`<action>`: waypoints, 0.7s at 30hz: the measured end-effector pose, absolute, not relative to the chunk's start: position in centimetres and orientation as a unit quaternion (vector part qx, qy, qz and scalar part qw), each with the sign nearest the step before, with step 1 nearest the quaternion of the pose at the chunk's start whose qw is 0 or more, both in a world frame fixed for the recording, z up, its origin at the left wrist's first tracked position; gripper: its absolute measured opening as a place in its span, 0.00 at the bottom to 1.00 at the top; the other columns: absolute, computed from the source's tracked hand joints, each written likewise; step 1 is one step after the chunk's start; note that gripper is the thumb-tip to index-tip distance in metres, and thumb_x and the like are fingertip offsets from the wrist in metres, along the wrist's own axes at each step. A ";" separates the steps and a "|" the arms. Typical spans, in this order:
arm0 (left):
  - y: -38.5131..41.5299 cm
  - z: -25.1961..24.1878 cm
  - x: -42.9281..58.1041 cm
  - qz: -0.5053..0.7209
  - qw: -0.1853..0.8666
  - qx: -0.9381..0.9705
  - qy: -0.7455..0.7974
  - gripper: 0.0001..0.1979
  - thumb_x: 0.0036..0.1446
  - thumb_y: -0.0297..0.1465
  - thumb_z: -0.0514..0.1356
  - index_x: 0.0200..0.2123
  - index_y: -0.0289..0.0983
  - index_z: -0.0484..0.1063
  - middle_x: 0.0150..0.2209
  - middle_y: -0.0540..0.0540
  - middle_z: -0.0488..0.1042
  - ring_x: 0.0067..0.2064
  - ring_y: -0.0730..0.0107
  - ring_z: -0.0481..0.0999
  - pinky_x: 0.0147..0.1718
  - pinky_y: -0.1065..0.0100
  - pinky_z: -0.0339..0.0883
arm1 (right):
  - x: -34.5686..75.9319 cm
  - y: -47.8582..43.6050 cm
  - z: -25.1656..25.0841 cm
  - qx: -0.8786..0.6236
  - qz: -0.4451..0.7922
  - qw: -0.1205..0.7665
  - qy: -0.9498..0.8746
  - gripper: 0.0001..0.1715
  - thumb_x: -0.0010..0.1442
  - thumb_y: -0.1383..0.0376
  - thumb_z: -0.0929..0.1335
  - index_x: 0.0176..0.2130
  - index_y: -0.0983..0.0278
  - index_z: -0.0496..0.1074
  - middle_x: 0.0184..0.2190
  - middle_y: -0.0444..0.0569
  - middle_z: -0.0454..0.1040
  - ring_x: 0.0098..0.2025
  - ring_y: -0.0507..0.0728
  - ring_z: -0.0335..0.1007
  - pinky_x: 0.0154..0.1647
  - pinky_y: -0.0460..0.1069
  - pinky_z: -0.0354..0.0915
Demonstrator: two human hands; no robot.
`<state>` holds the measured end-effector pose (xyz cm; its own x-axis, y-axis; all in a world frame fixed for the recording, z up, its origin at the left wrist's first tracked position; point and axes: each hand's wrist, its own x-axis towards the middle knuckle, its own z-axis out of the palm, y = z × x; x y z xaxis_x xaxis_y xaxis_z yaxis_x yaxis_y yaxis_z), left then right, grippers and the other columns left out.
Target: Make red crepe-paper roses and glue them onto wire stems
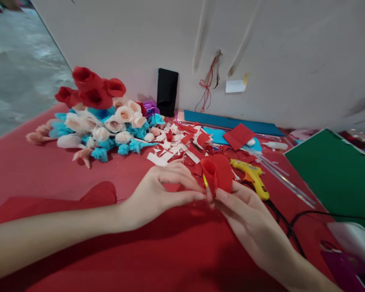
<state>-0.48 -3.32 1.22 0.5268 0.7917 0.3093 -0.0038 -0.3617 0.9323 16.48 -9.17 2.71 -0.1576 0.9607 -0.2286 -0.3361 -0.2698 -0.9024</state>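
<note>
A red paper flower [209, 172], part rolled and part a flat rounded petal [223, 170], is held upright between my hands over the red tabletop. My left hand [162, 192] pinches at its base with thumb and fingertips. On the other side, my right hand [246, 211] grips the bottom of the petal between thumb and fingers. A small yellow piece [205, 181] shows beside the roll; I cannot tell what it is. Just beyond my right hand lies a yellow glue gun [254, 176] with a black cord. A red rounded paper piece [100, 194] rests behind my left forearm.
Finished paper flowers [109, 125] in red, cream and blue are heaped at the left. Paper scraps [182, 142] lie mid-table. A black phone [167, 91] leans against the wall. Clear sticks [287, 182] and a green board [337, 178] are at the right.
</note>
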 end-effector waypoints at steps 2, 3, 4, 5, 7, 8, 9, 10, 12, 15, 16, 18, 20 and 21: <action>-3.4 0.9 -0.4 0.413 0.513 0.695 0.290 0.04 0.45 0.28 0.66 0.23 0.35 0.74 0.24 0.50 0.75 0.30 0.73 0.73 0.33 0.72 0.67 | 16.4 -9.2 2.6 -0.427 0.681 0.473 -0.361 0.05 0.57 0.65 0.67 0.35 0.62 0.73 0.30 0.44 0.74 0.35 0.48 0.69 0.42 0.44 0.62; -3.4 0.8 -0.4 0.416 0.521 0.684 0.296 0.05 0.44 0.29 0.67 0.24 0.35 0.74 0.25 0.50 0.74 0.30 0.73 0.73 0.34 0.72 0.67 | 16.4 -9.2 2.6 -0.428 0.685 0.469 -0.359 0.06 0.57 0.64 0.67 0.35 0.62 0.73 0.31 0.45 0.74 0.35 0.49 0.69 0.43 0.45 0.62; -3.5 0.7 -0.3 0.417 0.528 0.677 0.299 0.06 0.43 0.30 0.67 0.27 0.36 0.74 0.27 0.50 0.74 0.32 0.72 0.73 0.36 0.72 0.67 | 16.4 -9.2 2.5 -0.430 0.687 0.466 -0.355 0.06 0.56 0.64 0.68 0.35 0.63 0.73 0.31 0.45 0.74 0.35 0.49 0.69 0.43 0.45 0.62; -3.6 0.7 -0.3 0.417 0.532 0.674 0.298 0.09 0.44 0.30 0.67 0.31 0.37 0.74 0.30 0.50 0.74 0.35 0.72 0.73 0.38 0.72 0.67 | 16.4 -9.2 2.5 -0.431 0.689 0.464 -0.351 0.07 0.56 0.63 0.68 0.36 0.63 0.73 0.31 0.45 0.74 0.35 0.49 0.69 0.42 0.45 0.62; -3.8 0.7 -0.2 0.415 0.530 0.684 0.281 0.12 0.45 0.30 0.66 0.36 0.39 0.74 0.35 0.49 0.74 0.39 0.70 0.73 0.42 0.72 0.66 | 16.3 -9.2 2.4 -0.431 0.696 0.457 -0.347 0.08 0.56 0.63 0.68 0.38 0.62 0.73 0.32 0.46 0.74 0.36 0.50 0.69 0.41 0.45 0.63; -3.9 0.8 -0.2 0.413 0.527 0.692 0.270 0.11 0.46 0.29 0.66 0.36 0.39 0.75 0.36 0.49 0.74 0.40 0.70 0.73 0.43 0.72 0.66 | 16.3 -9.2 2.3 -0.425 0.701 0.454 -0.349 0.09 0.56 0.63 0.68 0.39 0.61 0.73 0.33 0.45 0.75 0.37 0.50 0.69 0.41 0.45 0.63; -4.0 0.9 -0.2 0.412 0.524 0.699 0.259 0.09 0.47 0.29 0.65 0.35 0.40 0.75 0.37 0.49 0.75 0.39 0.70 0.73 0.42 0.72 0.66 | 16.3 -9.2 2.3 -0.415 0.707 0.450 -0.354 0.10 0.57 0.64 0.67 0.41 0.60 0.73 0.35 0.45 0.75 0.38 0.50 0.69 0.42 0.45 0.62; -4.1 1.0 -0.2 0.410 0.522 0.704 0.253 0.07 0.48 0.29 0.65 0.34 0.40 0.76 0.38 0.49 0.75 0.38 0.71 0.73 0.41 0.72 0.66 | 16.3 -9.3 2.3 -0.404 0.712 0.447 -0.360 0.12 0.57 0.65 0.67 0.43 0.60 0.72 0.36 0.45 0.74 0.39 0.50 0.69 0.44 0.46 0.62; -4.2 1.1 -0.3 0.403 0.528 0.704 0.253 0.06 0.48 0.29 0.64 0.33 0.41 0.77 0.40 0.48 0.76 0.36 0.71 0.73 0.37 0.72 0.67 | 16.3 -9.4 2.3 -0.387 0.719 0.443 -0.370 0.13 0.58 0.65 0.67 0.44 0.59 0.72 0.38 0.45 0.74 0.41 0.50 0.68 0.47 0.47 0.60; -4.3 1.2 -0.4 0.387 0.561 0.683 0.264 0.06 0.47 0.29 0.65 0.32 0.42 0.78 0.40 0.48 0.75 0.32 0.73 0.72 0.32 0.72 0.66 | 16.4 -9.4 2.1 -0.379 0.717 0.439 -0.386 0.13 0.58 0.66 0.67 0.45 0.58 0.72 0.38 0.45 0.74 0.42 0.50 0.68 0.48 0.46 0.60; -4.3 1.2 -0.4 0.383 0.574 0.673 0.267 0.06 0.46 0.29 0.65 0.31 0.42 0.78 0.39 0.48 0.75 0.32 0.73 0.72 0.32 0.72 0.66 | 16.4 -9.4 2.0 -0.379 0.714 0.439 -0.393 0.13 0.58 0.66 0.66 0.45 0.58 0.72 0.38 0.44 0.74 0.41 0.49 0.68 0.47 0.46 0.60; -4.2 1.3 -0.4 0.382 0.591 0.656 0.274 0.05 0.45 0.28 0.66 0.29 0.42 0.79 0.36 0.49 0.74 0.33 0.73 0.71 0.32 0.73 0.66 | 16.5 -9.4 1.8 -0.384 0.705 0.438 -0.405 0.13 0.58 0.66 0.67 0.44 0.57 0.72 0.37 0.43 0.74 0.40 0.49 0.68 0.45 0.45 0.60; -4.2 1.4 -0.4 0.386 0.596 0.647 0.277 0.04 0.43 0.27 0.67 0.27 0.42 0.78 0.33 0.50 0.73 0.34 0.73 0.70 0.33 0.74 0.65 | 16.6 -9.4 1.7 -0.393 0.695 0.438 -0.414 0.12 0.57 0.65 0.67 0.43 0.57 0.73 0.35 0.43 0.75 0.38 0.48 0.68 0.42 0.44 0.61; -4.1 1.4 -0.4 0.389 0.597 0.645 0.278 0.04 0.43 0.27 0.67 0.26 0.41 0.78 0.31 0.51 0.73 0.34 0.74 0.70 0.33 0.75 0.65 | 16.6 -9.4 1.7 -0.400 0.688 0.439 -0.418 0.11 0.57 0.65 0.67 0.42 0.56 0.73 0.34 0.42 0.75 0.37 0.48 0.68 0.41 0.43 0.61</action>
